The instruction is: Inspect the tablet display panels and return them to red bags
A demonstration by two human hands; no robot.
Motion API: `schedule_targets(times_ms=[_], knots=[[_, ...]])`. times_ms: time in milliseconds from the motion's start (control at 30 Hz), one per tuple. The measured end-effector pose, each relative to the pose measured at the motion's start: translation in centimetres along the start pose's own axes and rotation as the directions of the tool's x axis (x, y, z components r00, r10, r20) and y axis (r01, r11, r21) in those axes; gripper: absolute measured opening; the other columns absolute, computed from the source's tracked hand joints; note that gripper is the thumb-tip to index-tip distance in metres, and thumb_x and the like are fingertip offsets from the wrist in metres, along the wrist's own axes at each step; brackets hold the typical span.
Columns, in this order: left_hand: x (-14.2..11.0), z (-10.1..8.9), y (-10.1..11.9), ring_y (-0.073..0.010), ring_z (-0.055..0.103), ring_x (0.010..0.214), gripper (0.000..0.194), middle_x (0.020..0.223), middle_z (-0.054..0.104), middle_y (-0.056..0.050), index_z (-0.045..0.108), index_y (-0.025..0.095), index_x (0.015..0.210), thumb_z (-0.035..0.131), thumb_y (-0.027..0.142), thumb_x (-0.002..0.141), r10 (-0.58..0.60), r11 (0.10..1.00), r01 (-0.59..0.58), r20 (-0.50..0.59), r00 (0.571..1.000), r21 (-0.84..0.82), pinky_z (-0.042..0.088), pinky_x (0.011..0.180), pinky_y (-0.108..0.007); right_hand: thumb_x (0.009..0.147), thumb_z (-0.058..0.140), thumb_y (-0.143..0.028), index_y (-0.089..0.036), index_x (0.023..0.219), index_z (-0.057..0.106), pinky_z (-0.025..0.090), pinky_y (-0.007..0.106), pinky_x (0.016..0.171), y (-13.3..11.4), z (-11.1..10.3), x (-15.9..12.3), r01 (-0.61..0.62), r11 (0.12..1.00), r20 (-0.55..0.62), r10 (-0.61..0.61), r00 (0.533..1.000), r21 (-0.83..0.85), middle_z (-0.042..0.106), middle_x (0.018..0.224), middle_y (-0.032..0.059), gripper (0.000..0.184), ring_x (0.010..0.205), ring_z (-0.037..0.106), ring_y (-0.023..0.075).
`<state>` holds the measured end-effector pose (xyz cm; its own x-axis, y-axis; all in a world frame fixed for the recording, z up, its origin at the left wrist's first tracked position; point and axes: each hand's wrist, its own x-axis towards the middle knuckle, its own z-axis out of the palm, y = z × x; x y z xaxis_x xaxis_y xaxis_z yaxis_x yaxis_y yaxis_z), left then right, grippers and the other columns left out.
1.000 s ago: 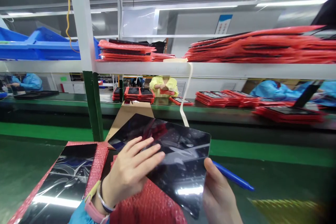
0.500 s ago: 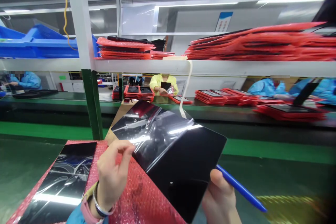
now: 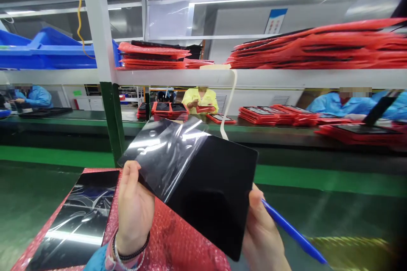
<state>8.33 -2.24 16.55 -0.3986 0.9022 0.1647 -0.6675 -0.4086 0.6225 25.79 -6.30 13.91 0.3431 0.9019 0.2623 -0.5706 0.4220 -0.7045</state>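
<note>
My right hand [image 3: 265, 230] grips the lower right edge of a black screen panel [image 3: 216, 190], held tilted above the bench. A blue pen [image 3: 294, 233] sticks out from behind that hand's thumb. Clear protective film [image 3: 173, 156] lies wrinkled and shiny over the panel's left part and rises past its top edge; the right part is bare. At the lower left edge, my left hand [image 3: 135, 207] has its fingers closed on the film, palm towards me; the exact pinch is partly hidden. Another film-covered screen panel [image 3: 78, 220] lies on red bubble wrap [image 3: 187, 241] at left.
A shelf beam [image 3: 171, 77] crosses ahead, bearing red-wrapped stacks [image 3: 318, 46] and blue bins [image 3: 47, 53]. Its green-based post [image 3: 112, 123] stands at left. White tape [image 3: 229, 106] hangs down. Beyond, co-workers [image 3: 200, 100] sit near red-packed panels [image 3: 259, 115].
The screen panel and both hands have shifted slightly left. My left hand has turned palm towards me, and the film's edge lies further left, its top raised. The yellow-sleeved co-worker's hands have moved.
</note>
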Motion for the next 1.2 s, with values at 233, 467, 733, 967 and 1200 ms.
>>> schedule_targets(times_ms=[233, 467, 733, 967, 1200], knots=[[-1.1, -0.9, 0.9, -0.0124, 0.047, 0.076, 0.021, 0.081, 0.047, 0.003, 0.059, 0.023, 0.079, 0.07, 0.042, 0.08, 0.368, 0.929, -0.364, -0.056, 0.928, 0.058, 0.044, 0.078, -0.024, 0.073, 0.08, -0.028, -0.041, 0.142, 0.038, 0.047, 0.03, 0.101, 0.2, 1.6, -2.1, 0.05, 0.933, 0.2, 0.025, 0.979, -0.358, 0.055, 0.141, 0.0014, 0.082, 0.127, 0.053, 0.02], [-3.6, -1.0, -0.2, -0.0109, 0.034, 0.061, 0.024, 0.075, 0.043, 0.003, 0.056, 0.022, 0.076, 0.063, 0.042, 0.085, 0.478, 0.876, -0.47, -0.068, 0.876, 0.106, 0.036, 0.055, -0.019, 0.07, 0.08, -0.037, -0.039, 0.151, 0.009, 0.03, 0.043, 0.114, 0.9, 3.7, -3.4, 0.042, 0.834, 0.007, -0.046, 0.999, -0.55, 0.042, 0.151, 0.0022, 0.108, 0.136, 0.041, 0.0253], [-2.3, -1.1, 0.7, -0.011, 0.04, 0.062, 0.017, 0.074, 0.042, 0.004, 0.059, 0.024, 0.079, 0.064, 0.039, 0.085, 0.422, 0.906, -0.42, -0.078, 0.903, 0.049, 0.044, 0.067, -0.024, 0.085, 0.067, -0.032, -0.049, 0.146, 0.023, 0.044, 0.034, 0.105, 0.3, 2.7, -3.4, 0.042, 0.891, 0.115, 0.011, 0.993, -0.451, 0.041, 0.152, -0.0055, 0.078, 0.133, 0.046, 0.0209], [0.8, -0.1, 1.7, -0.013, 0.056, 0.08, 0.013, 0.08, 0.058, 0.003, 0.059, 0.021, 0.076, 0.061, 0.03, 0.086, 0.222, 0.97, -0.23, -0.091, 0.971, -0.077, 0.047, 0.081, -0.027, 0.087, 0.065, -0.025, -0.048, 0.143, 0.033, 0.039, 0.036, 0.107, 0.6, 1.1, -2.7, -0.026, 0.981, 0.312, 0.086, 0.946, -0.193, 0.039, 0.153, -0.0021, 0.068, 0.132, 0.048, 0.0212], [1.8, 0.3, 2.3, -0.0104, 0.063, 0.078, 0.016, 0.075, 0.065, 0.005, 0.063, 0.021, 0.074, 0.057, 0.025, 0.088, 0.094, 0.988, -0.113, -0.176, 0.98, -0.104, 0.046, 0.086, -0.024, 0.076, 0.077, -0.032, -0.044, 0.143, 0.037, 0.043, 0.043, 0.103, 0.1, 2.4, -2.7, -0.077, 0.991, 0.369, 0.111, 0.923, -0.106, 0.051, 0.144, 0.0023, 0.079, 0.123, 0.056, 0.0265]])
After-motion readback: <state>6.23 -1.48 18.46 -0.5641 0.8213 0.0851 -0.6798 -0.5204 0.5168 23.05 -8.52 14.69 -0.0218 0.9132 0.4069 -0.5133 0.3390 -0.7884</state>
